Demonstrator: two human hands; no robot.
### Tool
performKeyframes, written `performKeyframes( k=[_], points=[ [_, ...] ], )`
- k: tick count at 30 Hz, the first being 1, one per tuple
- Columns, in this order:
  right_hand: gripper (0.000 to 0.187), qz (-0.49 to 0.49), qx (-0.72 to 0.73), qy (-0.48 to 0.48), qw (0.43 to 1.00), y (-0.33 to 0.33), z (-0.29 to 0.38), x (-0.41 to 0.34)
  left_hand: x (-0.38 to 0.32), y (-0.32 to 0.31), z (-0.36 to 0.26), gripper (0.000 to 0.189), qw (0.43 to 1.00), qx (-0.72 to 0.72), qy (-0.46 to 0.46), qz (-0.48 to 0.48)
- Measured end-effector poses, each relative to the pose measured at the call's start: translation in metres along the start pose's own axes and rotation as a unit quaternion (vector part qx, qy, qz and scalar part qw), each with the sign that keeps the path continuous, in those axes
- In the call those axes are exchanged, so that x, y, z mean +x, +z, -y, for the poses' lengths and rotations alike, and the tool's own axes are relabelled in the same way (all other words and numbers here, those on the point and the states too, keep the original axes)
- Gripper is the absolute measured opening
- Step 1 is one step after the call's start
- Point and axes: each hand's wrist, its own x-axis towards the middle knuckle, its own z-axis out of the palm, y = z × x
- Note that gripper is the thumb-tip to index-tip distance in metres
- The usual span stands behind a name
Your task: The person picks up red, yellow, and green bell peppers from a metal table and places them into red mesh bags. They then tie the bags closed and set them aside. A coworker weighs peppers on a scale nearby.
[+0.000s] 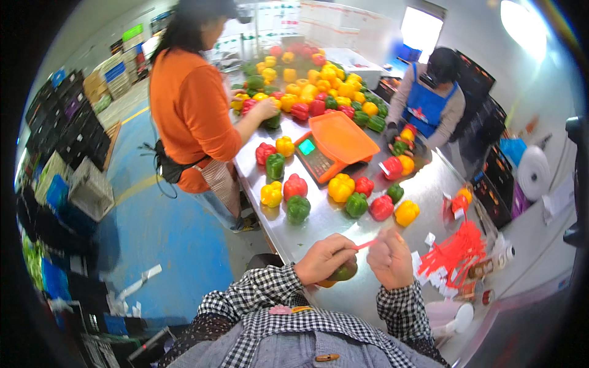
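Observation:
Close to my body, my left hand (326, 260) holds a green bell pepper (345, 271). A yellow-orange pepper (326, 283) shows partly below that hand. A thin red strip (366, 244) runs taut from the left fingertips to my right hand (390, 258), which is shut on its other end and slightly blurred. What lies under the left palm is hidden. Just beyond my hands on the steel table (317, 232) stand groups of red, yellow and green peppers, among them a yellow pepper (407, 213) and a green pepper (298, 209).
An orange weighing scale (343, 138) stands mid-table before a large pepper pile (317, 87). Red strips with white tags (453, 253) lie at right, near a brown-labelled bottle (481, 268). A person in orange (193, 110) handles peppers at left; another in a blue apron (425, 106) holds peppers opposite.

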Motion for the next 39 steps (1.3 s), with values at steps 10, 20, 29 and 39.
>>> performKeyframes(
  k=[10, 20, 29, 39],
  points=[
    [0.021, 0.102, -0.723, -0.388, 0.562, -0.014, -0.006, 0.018, -0.002, 0.001, 0.003, 0.012, 0.996, 0.079, 0.0, -0.037],
    [0.018, 0.057, -0.068, 0.018, 0.996, -0.03, 0.001, 0.011, 0.006, 0.002, 0.002, 0.01, 0.996, 0.054, -0.071, -0.015],
    [0.016, 0.059, -0.655, -0.301, 0.691, -0.029, 0.001, 0.029, 0.015, 0.0, 0.007, 0.01, 0.998, 0.038, -0.049, -0.021],
    [0.02, 0.113, -0.326, -0.09, 0.934, -0.035, 0.004, 0.028, 0.019, 0.003, 0.01, 0.007, 0.997, -0.008, -0.077, -0.01]
  ],
)
